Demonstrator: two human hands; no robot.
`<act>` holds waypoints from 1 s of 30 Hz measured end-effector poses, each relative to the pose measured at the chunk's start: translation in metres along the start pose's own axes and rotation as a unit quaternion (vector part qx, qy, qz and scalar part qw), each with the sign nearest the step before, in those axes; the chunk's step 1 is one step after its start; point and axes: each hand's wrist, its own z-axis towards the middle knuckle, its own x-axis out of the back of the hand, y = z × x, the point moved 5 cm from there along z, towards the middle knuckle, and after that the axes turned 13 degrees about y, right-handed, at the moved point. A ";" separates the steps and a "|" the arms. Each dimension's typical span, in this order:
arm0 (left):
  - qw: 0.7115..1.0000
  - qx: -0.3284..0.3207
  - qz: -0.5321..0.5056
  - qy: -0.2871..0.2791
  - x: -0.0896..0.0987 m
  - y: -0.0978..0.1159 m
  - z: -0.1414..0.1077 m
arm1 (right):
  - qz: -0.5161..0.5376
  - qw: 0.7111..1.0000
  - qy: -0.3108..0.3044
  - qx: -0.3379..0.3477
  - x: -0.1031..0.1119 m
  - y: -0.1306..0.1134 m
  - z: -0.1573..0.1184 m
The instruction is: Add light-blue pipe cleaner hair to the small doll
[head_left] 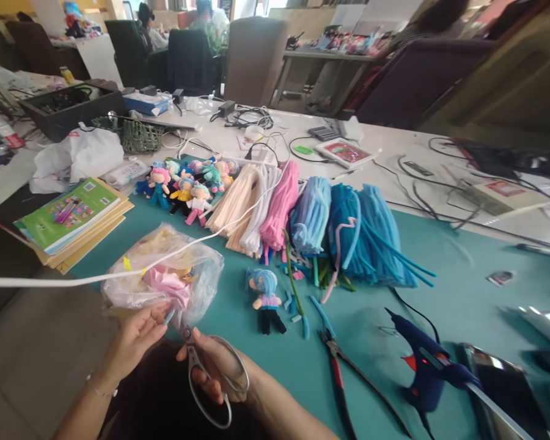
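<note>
My left hand [140,336] is closed in a pinch on a small light blue piece [169,316], just in front of a clear plastic bag [206,263] with pink material [167,284] in it. To its right, my right hand [215,366] is wrapped round metal scissors [197,360], whose blades point away at the bag's near edge and are hard to make out. A small doll [266,299] with blue hair and black legs lies on the green mat [256,421], right of the bag. Blue scraps [289,300] lie beside the doll.
Pliers [334,351] and a blue glue gun [424,363] lie at the right. Bundles of pipe cleaners [311,214] and several dolls [183,186] line the mat's far side. Booklets [73,214] are stacked at left. A white cord [87,281] crosses the view above the bag.
</note>
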 end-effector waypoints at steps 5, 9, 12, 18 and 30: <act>0.999 -0.022 0.016 0.040 0.003 -0.002 0.012 | -0.003 1.000 -0.006 0.026 0.015 0.006 -0.017; 0.993 -0.063 0.047 0.093 0.007 0.012 0.022 | 0.001 0.993 -0.012 0.116 0.028 0.004 -0.047; 0.982 -0.096 0.093 0.130 0.016 0.024 0.024 | 0.027 0.980 0.025 0.197 0.041 0.005 -0.071; 0.914 -0.187 0.270 0.237 0.048 0.046 0.013 | 0.082 0.954 0.103 0.269 0.063 0.035 -0.098; 0.878 -0.309 0.366 -0.026 -0.111 0.069 0.006 | 0.144 0.913 0.171 0.341 0.066 0.043 -0.112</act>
